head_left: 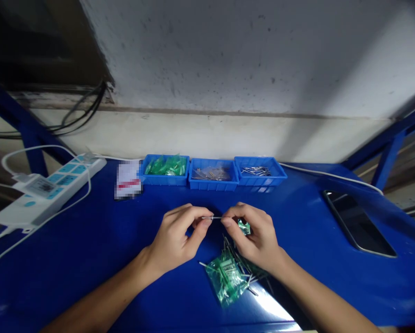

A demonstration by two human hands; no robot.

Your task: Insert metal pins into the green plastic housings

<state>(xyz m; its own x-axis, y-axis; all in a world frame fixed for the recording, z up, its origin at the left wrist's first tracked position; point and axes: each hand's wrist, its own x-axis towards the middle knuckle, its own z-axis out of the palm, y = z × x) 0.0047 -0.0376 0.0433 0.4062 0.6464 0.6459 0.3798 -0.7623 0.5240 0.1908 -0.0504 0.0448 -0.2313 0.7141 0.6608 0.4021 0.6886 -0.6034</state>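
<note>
A thin, silvery metal rod (216,218) lies level above the table, pinched at one end by my left hand (176,236) and at the other by my right hand (256,233). Thumb and forefinger are closed on it in both hands. Below them on the table rests a green plastic bag (226,277) with several thin metal rods (233,252) around it, partly hidden by my right hand. A small piece of green plastic (244,226) shows by my right fingers; whether it is held or lying behind them I cannot tell.
Three blue trays stand along the back: one with green bags (166,166), one with small thin pieces (212,174), one with metal rods (258,171). A phone (360,224) lies right. A power strip (55,189) with white cables and a blurred card (127,179) are left.
</note>
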